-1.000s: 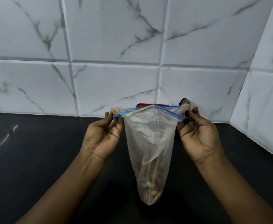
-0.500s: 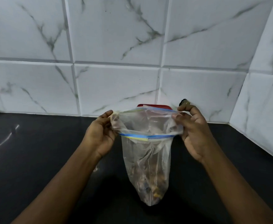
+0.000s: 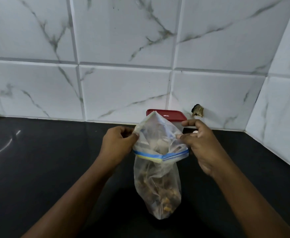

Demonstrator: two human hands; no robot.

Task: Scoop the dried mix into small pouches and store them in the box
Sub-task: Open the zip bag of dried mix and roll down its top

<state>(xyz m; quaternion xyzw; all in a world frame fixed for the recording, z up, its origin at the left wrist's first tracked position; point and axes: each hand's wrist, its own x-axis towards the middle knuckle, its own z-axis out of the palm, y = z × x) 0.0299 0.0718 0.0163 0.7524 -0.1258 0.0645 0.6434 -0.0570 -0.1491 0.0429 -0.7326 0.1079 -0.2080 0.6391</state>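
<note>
A clear zip bag [image 3: 158, 177] with a blue and yellow seal strip stands on the black counter, brown dried mix sitting in its bottom. My left hand [image 3: 118, 143] pinches the bag's left top edge and my right hand [image 3: 199, 143] grips the right edge. The mouth is pulled apart and the rim is folded down outward, so the seal strip lies below my fingers. Behind the bag a box with a red lid [image 3: 171, 115] stands against the wall, mostly hidden by the bag and my right hand.
The black counter [image 3: 46, 169] stretches left and right of the bag. White marble-pattern tiles form the back wall and the right side wall [image 3: 281, 134], meeting at a corner. A dark chipped hole [image 3: 197, 110] marks the tile just right of the box.
The bag's mouth has gone from stretched flat to open, with its rim rolled down over the outside. Both hands have come lower and the bag now rests on the counter.
</note>
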